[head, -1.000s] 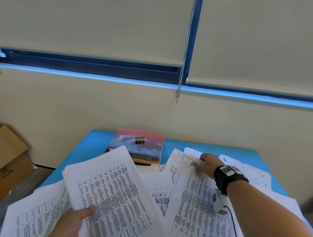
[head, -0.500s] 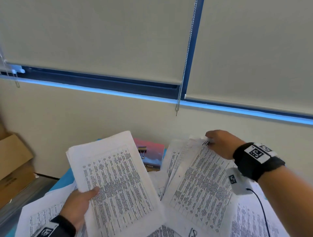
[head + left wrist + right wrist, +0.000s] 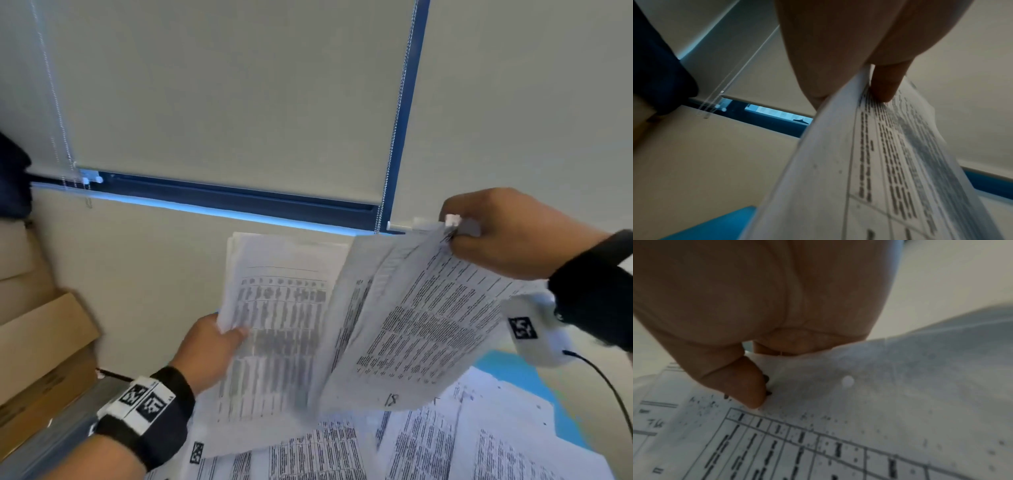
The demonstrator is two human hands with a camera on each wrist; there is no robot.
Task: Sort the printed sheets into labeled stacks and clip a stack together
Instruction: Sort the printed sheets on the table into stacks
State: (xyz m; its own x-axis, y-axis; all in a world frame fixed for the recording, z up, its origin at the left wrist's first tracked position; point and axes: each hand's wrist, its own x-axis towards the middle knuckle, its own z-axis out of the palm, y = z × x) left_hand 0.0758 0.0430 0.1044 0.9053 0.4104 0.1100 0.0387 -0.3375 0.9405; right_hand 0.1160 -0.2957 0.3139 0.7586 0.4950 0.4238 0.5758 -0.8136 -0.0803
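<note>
Above table point(image 3: 513, 373), hands point(image 3: 212, 353) gripping printed sheets point(image 3: 274, 325).

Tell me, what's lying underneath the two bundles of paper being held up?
More printed sheets lie spread over a blue table. Whatever sits directly behind the raised bundles is covered.

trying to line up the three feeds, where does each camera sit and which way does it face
Head: on the person's head, facing forward over the blue table; shows left hand gripping a white printed stack, right hand pinching another printed bundle.
Left wrist: looks along the left hand, fingers on the stack, wall beyond.
Right wrist: looks along the right hand at the bundle.
Shared: head and each wrist view show that hand's sheets.
</note>
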